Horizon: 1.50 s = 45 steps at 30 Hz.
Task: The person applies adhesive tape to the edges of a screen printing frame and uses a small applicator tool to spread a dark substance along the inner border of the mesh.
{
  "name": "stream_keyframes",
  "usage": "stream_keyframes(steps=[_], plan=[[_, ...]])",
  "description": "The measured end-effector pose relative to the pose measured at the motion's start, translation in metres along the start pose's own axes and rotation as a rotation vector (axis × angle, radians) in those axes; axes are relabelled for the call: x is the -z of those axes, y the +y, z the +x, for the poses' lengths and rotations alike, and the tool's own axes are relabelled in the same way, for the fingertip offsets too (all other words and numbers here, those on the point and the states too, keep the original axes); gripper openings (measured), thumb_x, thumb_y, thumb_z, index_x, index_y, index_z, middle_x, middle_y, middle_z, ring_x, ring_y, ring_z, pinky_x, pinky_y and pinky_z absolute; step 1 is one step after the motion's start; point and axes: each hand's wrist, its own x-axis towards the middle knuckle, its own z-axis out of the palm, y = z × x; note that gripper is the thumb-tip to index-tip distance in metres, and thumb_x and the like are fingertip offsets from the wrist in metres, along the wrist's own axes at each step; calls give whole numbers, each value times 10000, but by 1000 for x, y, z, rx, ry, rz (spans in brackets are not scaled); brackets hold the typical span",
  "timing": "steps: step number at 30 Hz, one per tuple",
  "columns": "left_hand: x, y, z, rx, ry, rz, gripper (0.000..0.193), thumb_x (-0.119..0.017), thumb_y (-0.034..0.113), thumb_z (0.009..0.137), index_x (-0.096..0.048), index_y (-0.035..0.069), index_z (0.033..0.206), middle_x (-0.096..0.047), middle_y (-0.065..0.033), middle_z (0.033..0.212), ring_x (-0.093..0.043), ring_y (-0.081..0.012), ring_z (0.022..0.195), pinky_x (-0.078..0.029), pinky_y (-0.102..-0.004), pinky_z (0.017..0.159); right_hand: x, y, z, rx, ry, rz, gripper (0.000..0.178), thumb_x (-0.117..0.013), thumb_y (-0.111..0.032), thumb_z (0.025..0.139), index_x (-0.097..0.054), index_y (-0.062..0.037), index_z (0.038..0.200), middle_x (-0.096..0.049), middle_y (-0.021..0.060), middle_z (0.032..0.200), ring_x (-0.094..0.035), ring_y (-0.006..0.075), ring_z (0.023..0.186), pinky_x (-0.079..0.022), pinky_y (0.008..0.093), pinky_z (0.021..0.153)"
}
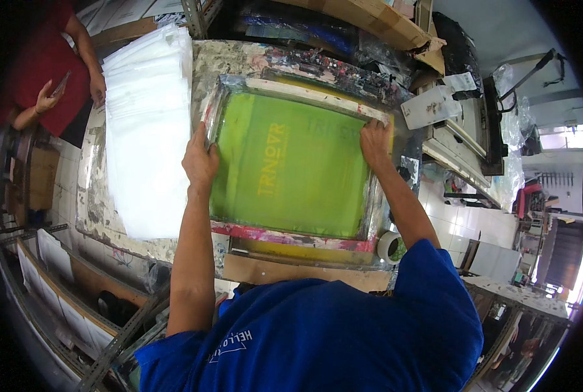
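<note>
A silk-screen printing frame (285, 236) with green mesh (317, 179) lies in front of me on a paint-stained table (94, 196). Its wooden rails are smeared with pink and dark ink, and yellow lettering stands out on the mesh. My left hand (201, 160) is closed around the left rail, fingers over the outer side. At the upper right corner, my right hand (376, 144) grips the right rail with curled fingers. A yellow board (291, 252) shows under the frame along its near edge.
Left of the frame lies a tall spread of white sheets (149, 144). A tape roll (389, 247) stands by the near right corner. Beyond the sheets, a person in red (40, 59) holds a phone (61, 85). Cardboard (363, 23) lies at the back.
</note>
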Motion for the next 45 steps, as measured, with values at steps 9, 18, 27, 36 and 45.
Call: stream_keyframes(steps=[9, 18, 27, 36, 45], plan=[[3, 10, 1, 17, 0, 21, 645, -672, 92, 834, -478, 142, 1447, -622, -165, 1266, -599, -360, 1136, -497, -455, 944, -6, 17, 5, -434, 128, 465, 251, -706, -163, 672, -671, -9, 866, -587, 197, 998, -618, 406, 938, -540, 531, 757], [-1, 3, 0, 29, 14, 31, 620, -666, 87, 838, -494, 137, 1432, -627, -166, 1275, -603, -360, 1144, -499, -454, 937, -6, 15, 4, -392, 246, 453, 289, -687, -172, 673, -682, -45, 933, -565, 182, 1027, -569, 377, 979, -477, 505, 774], [1, 12, 2, 57, 7, 47, 621, -659, 108, 840, -499, 153, 1438, -630, -143, 1284, -613, -334, 1141, -512, -441, 925, 6, 4, -41, -5, 133, 78, 114, -663, -111, 720, -757, -75, 773, -643, 120, 1002, -543, 300, 1038, -374, 481, 816], [-6, -5, 5, 22, -32, 30, 655, -670, 96, 833, -477, 167, 1456, -621, -132, 1308, -604, -326, 1163, -509, -442, 939, 26, -8, -77, -72, -69, 172, 109, -665, -107, 727, -759, -66, 764, -666, 147, 929, -543, 318, 1072, -361, 481, 842], [-5, 4, 4, 44, 1, 54, 631, -656, 105, 847, -483, 170, 1450, -626, -138, 1291, -608, -333, 1153, -509, -452, 935, 25, -8, -28, -31, -44, 14, 102, -666, -119, 781, -759, -86, 805, -668, 152, 970, -566, 303, 1005, -371, 485, 854]])
